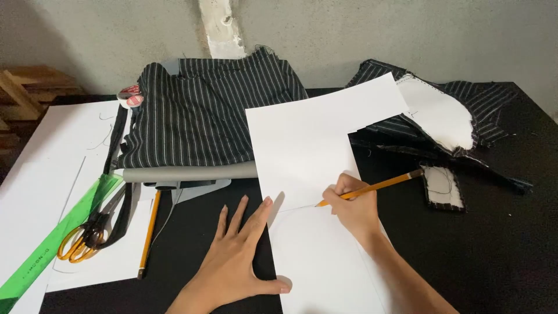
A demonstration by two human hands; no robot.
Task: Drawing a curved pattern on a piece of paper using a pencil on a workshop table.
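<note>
the right hand (356, 210) is gripping a yellow pencil (372, 188), its fingers (343, 187) pinched shut around the shaft near the tip, and the tip is touching a white sheet of paper (314, 145) where a faint curved line is running across it. the pencil is tilting up and to the right, its dark end pointing toward a small striped fabric patch (443, 187) lying on the black worktop (494, 244). the left hand (235, 259) is lying flat, palm down, with the fingers (241, 210) spread wide and holding nothing; the thumb is pressing on the left edge of the paper while the rest of the hand is resting on the worktop beside it. the paper is lying in the middle of the worktop, its upper corner overlapping the dark striped cloth behind it.

a folded black pinstriped fabric (209, 113) is sitting behind the left hand, over a grey roll (192, 172). to the right, another striped piece with a white lining (439, 110) is lying near the wall. at the left, orange-handled scissors (87, 235) are lying on a green ruler (52, 244), both on a large white sheet (40, 157), and a second pencil (149, 232) is lying just beside them. a roll of tape (130, 96) is showing at the fabric's left corner
</note>
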